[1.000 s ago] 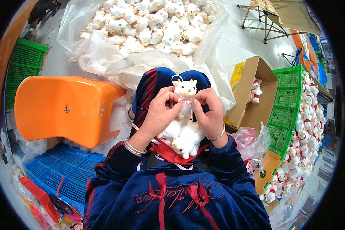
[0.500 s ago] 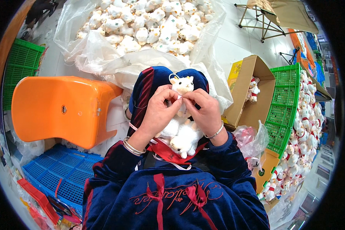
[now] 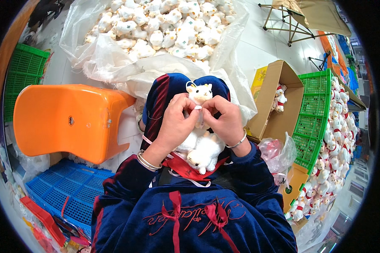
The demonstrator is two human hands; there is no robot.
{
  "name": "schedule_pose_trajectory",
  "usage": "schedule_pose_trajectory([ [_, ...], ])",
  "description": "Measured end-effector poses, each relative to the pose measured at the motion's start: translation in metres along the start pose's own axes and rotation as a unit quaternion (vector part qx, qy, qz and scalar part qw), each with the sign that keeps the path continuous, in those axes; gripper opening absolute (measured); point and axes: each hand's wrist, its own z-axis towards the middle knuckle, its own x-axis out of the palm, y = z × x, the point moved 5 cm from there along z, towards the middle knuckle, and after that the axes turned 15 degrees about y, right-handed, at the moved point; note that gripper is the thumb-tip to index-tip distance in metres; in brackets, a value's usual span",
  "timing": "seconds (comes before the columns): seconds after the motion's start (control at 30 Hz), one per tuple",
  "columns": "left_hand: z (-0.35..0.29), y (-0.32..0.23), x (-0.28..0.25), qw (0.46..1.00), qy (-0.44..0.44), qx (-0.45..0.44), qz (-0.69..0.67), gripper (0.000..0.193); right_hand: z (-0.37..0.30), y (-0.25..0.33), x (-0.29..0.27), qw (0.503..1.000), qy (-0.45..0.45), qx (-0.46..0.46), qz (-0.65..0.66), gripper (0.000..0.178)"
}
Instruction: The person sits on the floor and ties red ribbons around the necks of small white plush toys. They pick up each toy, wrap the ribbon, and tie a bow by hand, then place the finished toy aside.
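On my lap a small white plush animal (image 3: 199, 93) with tan ears and a loop on its head faces up between my hands. My left hand (image 3: 178, 122) is closed, thumb and fingers pinching a thin white strip (image 3: 198, 107) at the toy's neck. My right hand (image 3: 224, 121), also closed in a pinch, meets it there from the other side. The fingers hide most of the strip and part of the toy's body. Closer to me, more white plush toys (image 3: 207, 152) lie on a red cloth (image 3: 190, 172) over my lap.
A big clear plastic bag (image 3: 88, 55) heaped with white plush toys lies ahead. An orange stool (image 3: 63, 126) and blue crate (image 3: 67, 185) are at left. At right are a cardboard box (image 3: 264, 111), a green crate (image 3: 310, 122) and piled toys with red scarves (image 3: 331, 156).
Both hands stay at the toy's neck, with small finger shifts. The right fingertips have moved slightly down, and a little more of the white strip shows.
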Motion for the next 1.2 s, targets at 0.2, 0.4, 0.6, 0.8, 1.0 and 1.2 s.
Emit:
schedule_pose_trajectory([
  [0.2,-0.003,0.002,0.000,1.000,-0.010,-0.019,-0.015,0.010,0.001,-0.003,0.004,0.988,0.022,-0.114,-0.099,0.013],
  [0.4,-0.002,-0.006,-0.009,0.999,0.045,-0.008,0.003,0.011,-0.005,-0.007,0.003,0.992,0.018,-0.105,-0.062,0.016],
  [0.6,0.001,-0.006,-0.010,0.997,0.048,-0.035,-0.038,0.013,-0.012,-0.022,0.003,0.994,-0.019,-0.030,0.104,0.006],
  [0.8,-0.002,-0.001,-0.007,0.999,0.017,0.001,-0.051,0.013,-0.023,-0.024,0.009,0.991,0.030,0.118,0.058,0.025],
  [1.0,-0.004,0.005,-0.005,0.994,0.023,-0.015,-0.103,0.011,-0.022,-0.028,0.011,0.986,0.011,0.119,0.118,0.019],
  [1.2,-0.006,0.005,-0.002,0.990,0.022,-0.021,-0.139,0.009,-0.021,-0.029,0.007,0.978,0.042,0.137,0.148,0.017],
])
